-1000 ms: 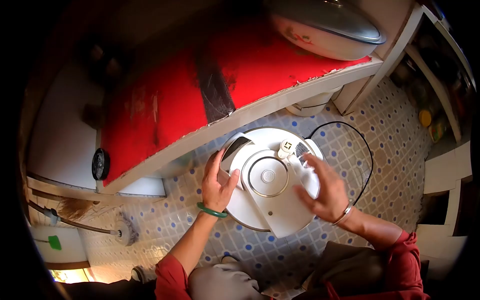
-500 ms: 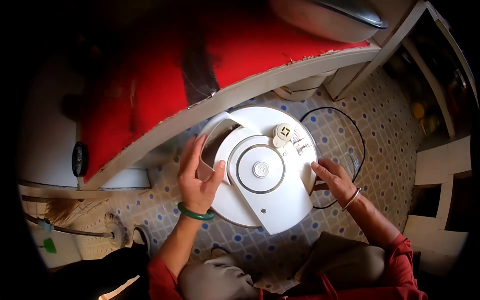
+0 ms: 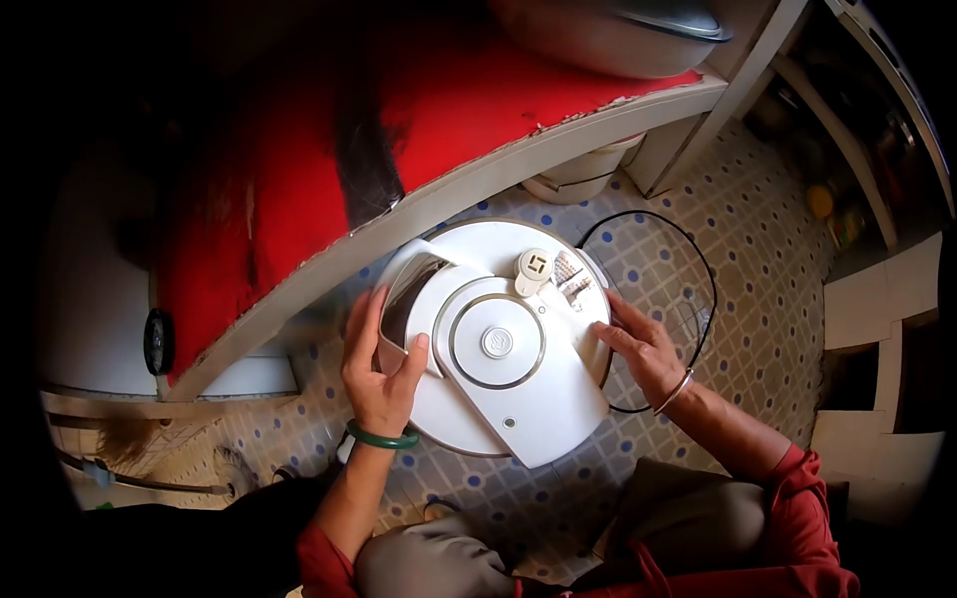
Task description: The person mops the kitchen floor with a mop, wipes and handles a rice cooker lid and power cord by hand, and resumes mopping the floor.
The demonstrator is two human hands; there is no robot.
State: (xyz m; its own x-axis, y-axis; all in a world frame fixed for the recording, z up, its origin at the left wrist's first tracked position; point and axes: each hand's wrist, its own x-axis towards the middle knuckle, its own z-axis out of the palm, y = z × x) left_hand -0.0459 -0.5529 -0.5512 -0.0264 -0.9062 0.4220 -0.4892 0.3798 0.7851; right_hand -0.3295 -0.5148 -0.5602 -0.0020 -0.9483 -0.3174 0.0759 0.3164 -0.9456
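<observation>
A round white appliance [image 3: 558, 374] with a central knob, a steam valve [image 3: 534, 267] and a raised handle [image 3: 411, 261] fills the middle of the view, above the tiled floor. My left hand [image 3: 384, 374], green bangle at the wrist, is wrapped round the handle side, thumb on top of the lid. On the opposite side my right hand [image 3: 643, 349] grips the rim, thumb above and fingers at the side, partly hidden. A silver bangle circles that wrist.
A red-topped shelf [image 3: 478, 140] holds a lidded basin [image 3: 608, 45]. Below it stands a white bucket [image 3: 580, 177]. A black cord [image 3: 710, 289] loops over the patterned floor [image 3: 738, 349]. Shelves are on the right; a broom [image 3: 130, 439] is at the left.
My right hand has come down from above the lid to the appliance's right rim. My left hand has closed round the handle side. A dark-clothed leg has entered at lower left.
</observation>
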